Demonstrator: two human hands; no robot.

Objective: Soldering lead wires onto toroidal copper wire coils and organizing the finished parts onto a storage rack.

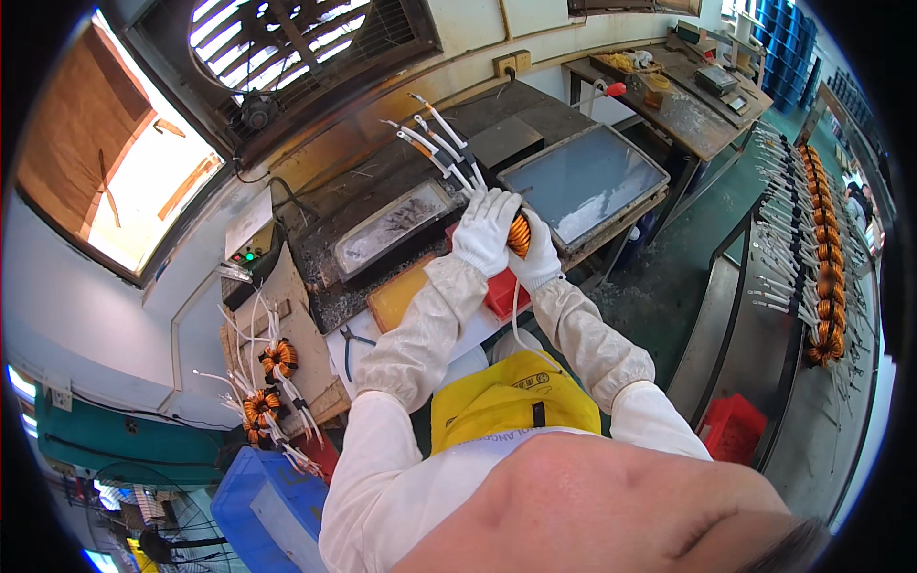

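Note:
A ring coil wound with orange copper wire (519, 235) is held between my two white-gloved hands over the near edge of the workbench. My left hand (485, 227) closes over the coil's left side, its fingers pointing away from me. On the right, my right hand (540, 256) wraps the coil's other side, and its fingertips are partly hidden. White-sleeved leads (441, 151) with bare tips fan out from the coil up and to the left, beyond my left hand. One long white lead (517, 310) hangs down toward my yellow apron (511, 401).
A narrow trough (396, 229) and a larger grey-surfaced tray (597, 177) flank my hands. Nearer lie a yellow slab (399, 294), a red bin (503, 294) and pliers (350, 350). More coils (280, 358) sit left; a long coil rack (823, 258) stands right. A blue crate (248, 487) is lower left.

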